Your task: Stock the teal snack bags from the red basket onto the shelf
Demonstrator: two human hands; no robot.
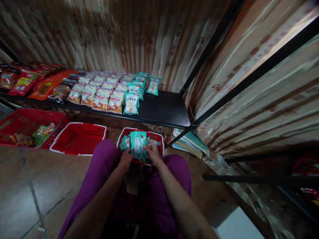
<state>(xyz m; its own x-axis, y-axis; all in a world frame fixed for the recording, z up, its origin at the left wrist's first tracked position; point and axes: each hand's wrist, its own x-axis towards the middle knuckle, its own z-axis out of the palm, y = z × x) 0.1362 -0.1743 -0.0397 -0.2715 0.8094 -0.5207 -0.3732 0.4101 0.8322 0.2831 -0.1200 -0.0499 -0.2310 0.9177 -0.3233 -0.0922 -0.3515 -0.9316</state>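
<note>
A teal snack bag [138, 142] lies back side up on top of the pile inside a red basket [160, 136] with a white rim, between my knees. My left hand [126, 159] grips its lower left edge, fingers curled against the bag. On the opposite side my right hand [152, 152] has its fingers on the bag's right edge. More teal bags [125, 143] sit under and beside it in the basket. Above, on the black shelf [164, 108], similar teal bags [131, 103] stand in a short row, one leaning apart at the back.
Left of the teal bags are several rows of white-and-orange snack bags [101, 99], then orange packs [48, 84] and red packs [25, 81]. Two more red baskets [78, 136] stand on the floor to the left. A slanting black post [211, 111] and papers [190, 141] are at right.
</note>
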